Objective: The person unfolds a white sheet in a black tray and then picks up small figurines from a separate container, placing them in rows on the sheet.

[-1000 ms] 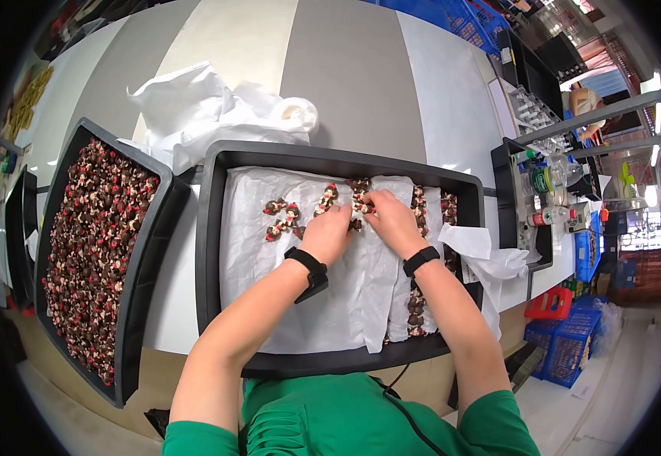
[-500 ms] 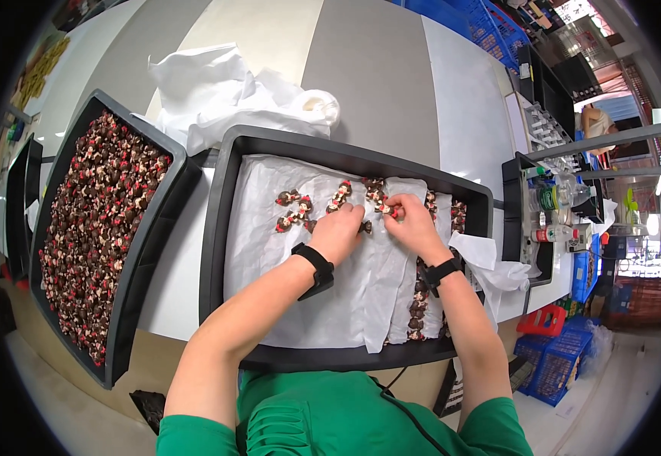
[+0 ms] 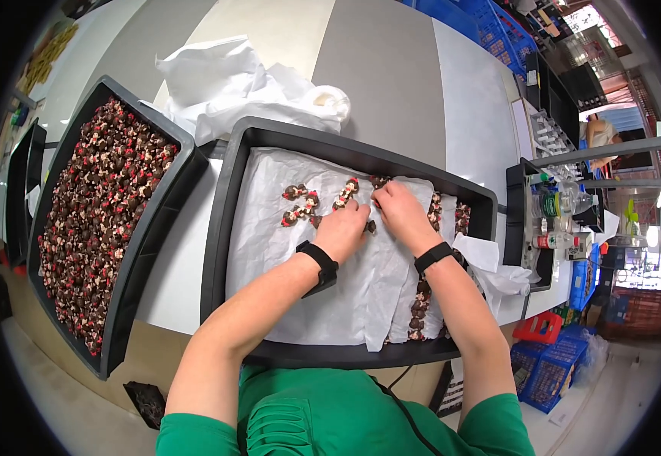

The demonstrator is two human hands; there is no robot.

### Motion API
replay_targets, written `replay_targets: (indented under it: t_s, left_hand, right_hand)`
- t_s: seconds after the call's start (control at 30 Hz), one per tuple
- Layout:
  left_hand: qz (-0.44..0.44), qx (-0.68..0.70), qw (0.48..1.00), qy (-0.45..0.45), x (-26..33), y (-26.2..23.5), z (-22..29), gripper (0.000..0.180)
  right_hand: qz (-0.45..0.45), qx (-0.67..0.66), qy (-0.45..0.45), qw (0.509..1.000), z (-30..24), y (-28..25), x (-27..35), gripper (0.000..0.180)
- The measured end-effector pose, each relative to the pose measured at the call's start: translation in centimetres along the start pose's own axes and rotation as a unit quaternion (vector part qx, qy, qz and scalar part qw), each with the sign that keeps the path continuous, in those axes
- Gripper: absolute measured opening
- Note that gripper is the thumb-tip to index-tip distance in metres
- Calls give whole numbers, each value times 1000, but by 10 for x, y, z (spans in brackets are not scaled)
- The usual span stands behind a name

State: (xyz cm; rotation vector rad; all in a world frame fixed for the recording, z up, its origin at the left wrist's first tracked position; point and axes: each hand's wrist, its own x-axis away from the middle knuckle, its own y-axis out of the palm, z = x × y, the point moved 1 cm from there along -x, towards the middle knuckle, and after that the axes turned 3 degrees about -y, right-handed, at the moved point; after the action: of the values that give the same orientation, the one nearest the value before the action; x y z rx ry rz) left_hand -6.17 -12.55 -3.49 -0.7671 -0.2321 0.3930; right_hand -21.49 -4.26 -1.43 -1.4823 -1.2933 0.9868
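A black tray (image 3: 232,251) in front of me is lined with white paper sheets (image 3: 330,304). On the paper lie several small figurines (image 3: 298,207) in dark brown, cream and red, some in short rows. My left hand (image 3: 343,230) is closed low over the paper, its fingertips hidden; dark pieces peek out on both sides of it. Just right of it, my right hand (image 3: 406,216) pinches at a small figurine (image 3: 377,201) near the tray's far side. A long row of figurines (image 3: 420,304) runs beside my right forearm, partly covered by paper.
A second black tray (image 3: 152,235), on the left, is heaped with the same figurines (image 3: 102,228). Crumpled white sheeting (image 3: 247,91) lies behind the lined tray. At the right stand a black bin (image 3: 519,205) with plastic bottles (image 3: 558,204) and blue crates (image 3: 547,372) on the floor.
My right hand has shifted slightly left and away from me, now covering part of the row there. My left hand stays nearly in place over the paper. The view has shifted slightly.
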Motion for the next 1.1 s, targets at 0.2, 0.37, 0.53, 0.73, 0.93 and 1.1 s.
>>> replay_targets:
  t_s: [0.2,0.37,0.53,0.73,0.93,1.1]
  left_hand:
    - [6,-19,1000,6,0,1,0,30]
    - [21,-38,999,10,-8,7,4,27]
    - [49,-37,998,-5,-22,17,5,24]
    - [32,-36,999,-1,-20,17,4,25]
    - [27,-14,1000,-4,-17,12,7,27]
    - [39,34,999,-11,-12,5,14,20]
  right_hand:
    - [48,-54,50,996,-7,-9,4,25]
    - [43,-77,80,993,7,-9,14,25]
    - [79,-299,300,902,14,-21,21,20]
    - [86,-646,398,646,14,-26,50,21]
    - [112,-731,394,546,6,-29,62,23]
    - [83,-736,403,538,17,-20,79,28]
